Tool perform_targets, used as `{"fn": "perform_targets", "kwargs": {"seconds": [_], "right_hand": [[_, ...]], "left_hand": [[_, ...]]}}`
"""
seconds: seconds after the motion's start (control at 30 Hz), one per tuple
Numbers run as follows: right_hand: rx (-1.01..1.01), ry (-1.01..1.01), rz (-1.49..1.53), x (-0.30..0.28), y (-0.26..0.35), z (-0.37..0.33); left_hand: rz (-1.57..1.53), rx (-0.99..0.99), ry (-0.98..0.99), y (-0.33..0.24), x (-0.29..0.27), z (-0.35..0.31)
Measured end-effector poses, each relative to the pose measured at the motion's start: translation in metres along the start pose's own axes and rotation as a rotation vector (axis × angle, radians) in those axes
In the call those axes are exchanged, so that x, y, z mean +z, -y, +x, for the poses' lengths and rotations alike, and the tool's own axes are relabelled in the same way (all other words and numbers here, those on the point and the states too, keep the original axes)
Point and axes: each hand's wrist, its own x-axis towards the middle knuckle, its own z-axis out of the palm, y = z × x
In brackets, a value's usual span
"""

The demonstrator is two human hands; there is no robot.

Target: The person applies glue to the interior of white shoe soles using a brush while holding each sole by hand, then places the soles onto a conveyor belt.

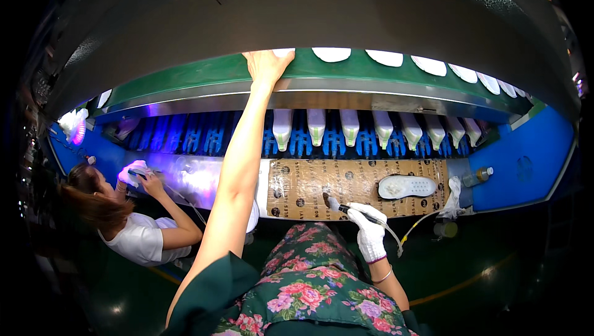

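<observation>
My bare left hand [267,67] reaches far forward onto the green conveyor belt [204,88]. Its thumb and fingers close around a white shoe sole [284,52], whose far part is hidden under the dark hood. A white knitted glove covers my right hand [369,228], which grips a glue brush [335,203]. The dark bristles point left, over the cardboard, and a thin clear tube [391,232] trails from the handle. Right of the brush, another white sole [406,187] with a dark rim lies flat on the printed brown cardboard [309,181].
More white soles [385,57] line the belt to the right. Below it, pale shoe forms [349,127] stand among blue racks [300,144]. A crumpled white cloth [453,197] and a clear bottle [477,177] sit at the right. A co-worker [136,231] works at the left.
</observation>
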Motion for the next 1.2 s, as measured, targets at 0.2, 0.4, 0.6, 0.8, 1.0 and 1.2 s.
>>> {"fn": "perform_targets", "kwargs": {"seconds": [0.2, 0.4, 0.6, 0.8, 1.0, 1.2], "right_hand": [[-0.006, 0.004, -0.043, -0.007, 0.004, -0.003], [-0.054, -0.035, -0.008, -0.019, -0.007, 0.008], [0.051, -0.051, 0.042, -0.024, -0.012, 0.018], [0.029, -0.033, -0.011, -0.01, -0.009, 0.022], [0.056, -0.038, 0.035, -0.007, -0.008, 0.022], [0.045, 0.002, 0.007, 0.001, -0.009, 0.021]], "left_hand": [[-0.092, -0.209, 0.031, 0.002, -0.005, -0.019], [-0.363, -0.27, -0.313, 0.056, -0.059, -0.159], [0.475, -0.77, 0.527, 0.145, -0.041, -0.38], [0.176, -0.758, 0.232, 0.122, -0.056, -0.376], [-0.319, -0.192, -0.359, 0.041, -0.15, -0.165], [0.226, -0.201, 0.071, 0.107, -0.116, 0.019]]}}
